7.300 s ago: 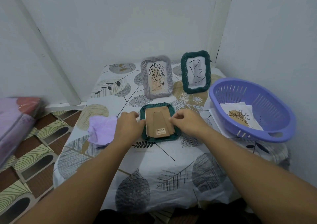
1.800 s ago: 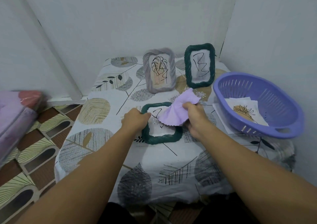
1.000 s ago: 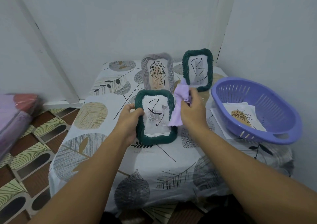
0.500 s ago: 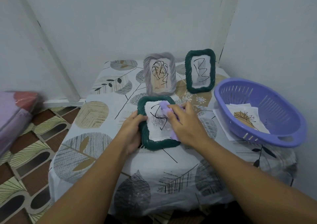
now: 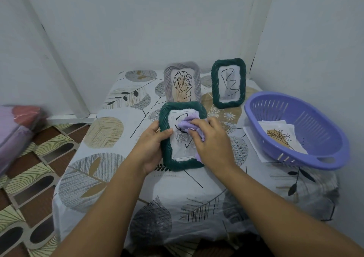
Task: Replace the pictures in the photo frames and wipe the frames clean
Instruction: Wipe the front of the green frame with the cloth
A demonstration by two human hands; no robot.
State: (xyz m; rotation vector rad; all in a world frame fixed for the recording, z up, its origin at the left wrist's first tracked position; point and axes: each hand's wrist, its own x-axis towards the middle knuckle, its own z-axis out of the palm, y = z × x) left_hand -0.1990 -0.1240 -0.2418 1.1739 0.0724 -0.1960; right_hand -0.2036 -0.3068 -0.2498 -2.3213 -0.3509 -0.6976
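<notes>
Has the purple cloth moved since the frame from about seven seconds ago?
Yes. The purple cloth lay on the table left of the near green frame; now the right hand presses it on that frame's glass.

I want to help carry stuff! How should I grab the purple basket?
Probably best by the purple basket handle slot on the near rim, coming from the front. The slot is a cut-out your fingers can curl through, and that end faces you. Keep it level, since loose pictures lie inside.

A dark green rope-edged photo frame (image 5: 165,119) is tipped up on the counter, with a crumpled purple cloth (image 5: 187,124) pressed on its glass. Two more frames stand behind: a grey one (image 5: 168,79) and a dark green one (image 5: 214,85).
</notes>
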